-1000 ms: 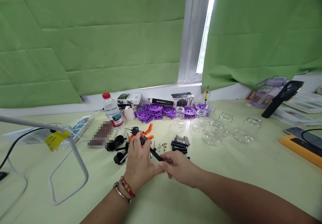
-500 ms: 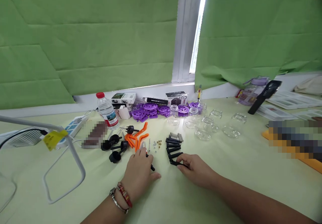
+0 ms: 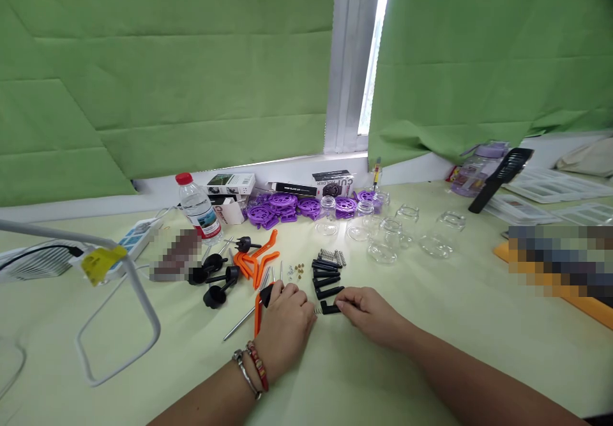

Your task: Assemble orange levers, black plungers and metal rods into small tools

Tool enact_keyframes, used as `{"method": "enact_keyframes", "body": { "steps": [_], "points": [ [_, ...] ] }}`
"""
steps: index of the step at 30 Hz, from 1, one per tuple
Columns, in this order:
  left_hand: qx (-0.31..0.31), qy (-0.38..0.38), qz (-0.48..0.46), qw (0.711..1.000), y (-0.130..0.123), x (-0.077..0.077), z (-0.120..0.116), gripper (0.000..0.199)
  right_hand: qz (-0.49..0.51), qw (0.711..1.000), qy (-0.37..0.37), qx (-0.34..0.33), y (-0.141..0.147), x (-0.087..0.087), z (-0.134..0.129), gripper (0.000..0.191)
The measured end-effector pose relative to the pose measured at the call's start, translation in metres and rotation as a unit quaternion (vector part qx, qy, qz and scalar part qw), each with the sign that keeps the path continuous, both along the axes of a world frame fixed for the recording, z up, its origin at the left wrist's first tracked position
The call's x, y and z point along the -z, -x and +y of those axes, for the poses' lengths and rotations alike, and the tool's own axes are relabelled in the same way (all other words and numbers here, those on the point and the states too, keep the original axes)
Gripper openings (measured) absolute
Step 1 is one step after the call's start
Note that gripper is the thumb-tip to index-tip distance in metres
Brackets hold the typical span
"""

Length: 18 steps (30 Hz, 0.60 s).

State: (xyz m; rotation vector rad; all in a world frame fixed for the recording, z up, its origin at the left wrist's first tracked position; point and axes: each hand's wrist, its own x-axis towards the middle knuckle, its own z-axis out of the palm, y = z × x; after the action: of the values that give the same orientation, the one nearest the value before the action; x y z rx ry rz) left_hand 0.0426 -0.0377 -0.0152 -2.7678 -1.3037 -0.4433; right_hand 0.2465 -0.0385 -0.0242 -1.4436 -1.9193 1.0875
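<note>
My right hand (image 3: 371,314) pinches a black L-shaped plastic part (image 3: 329,308) on the table, at the near end of a row of similar black parts (image 3: 327,279). My left hand (image 3: 290,317) is curled low over the table, knuckles up, and what lies under its fingers is hidden. Against its fingers are a black part (image 3: 266,296), partly covered, and an orange strip (image 3: 257,316). A slim metal rod (image 3: 239,324) lies to its left. A small spring (image 3: 318,310) shows between the left hand and the L-shaped part.
Coil springs (image 3: 330,255) and tiny brass pieces (image 3: 300,269) lie beyond the hands. Orange arms (image 3: 261,263) and black cups (image 3: 218,295) are at left, by a water bottle (image 3: 201,212). Purple wheels (image 3: 282,205) and clear jars (image 3: 383,241) stand behind. A white wire stand (image 3: 148,311) is at left.
My left hand has moved right, and its fingers are now curled in. The orange strip, rod and spring beside it have come into view. The right hand's black part has turned slightly.
</note>
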Motion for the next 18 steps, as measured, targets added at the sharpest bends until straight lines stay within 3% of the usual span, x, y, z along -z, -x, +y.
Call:
{"method": "enact_keyframes", "body": {
  "steps": [5, 15, 18],
  "points": [
    [-0.017, 0.0, 0.008, 1.0, 0.007, -0.002, 0.004, 0.019, -0.068, 0.997, -0.018, 0.01, -0.011, 0.003, 0.001, 0.017],
    [-0.04, 0.022, -0.003, 0.999, 0.011, -0.002, 0.006, 0.022, -0.191, 0.955, -0.228, -0.007, 0.009, 0.005, -0.001, 0.013],
    [-0.034, 0.024, -0.014, 0.999, 0.011, -0.002, 0.006, 0.021, -0.191, 0.936, -0.292, -0.054, 0.021, 0.002, 0.0, 0.019]
  ]
}}
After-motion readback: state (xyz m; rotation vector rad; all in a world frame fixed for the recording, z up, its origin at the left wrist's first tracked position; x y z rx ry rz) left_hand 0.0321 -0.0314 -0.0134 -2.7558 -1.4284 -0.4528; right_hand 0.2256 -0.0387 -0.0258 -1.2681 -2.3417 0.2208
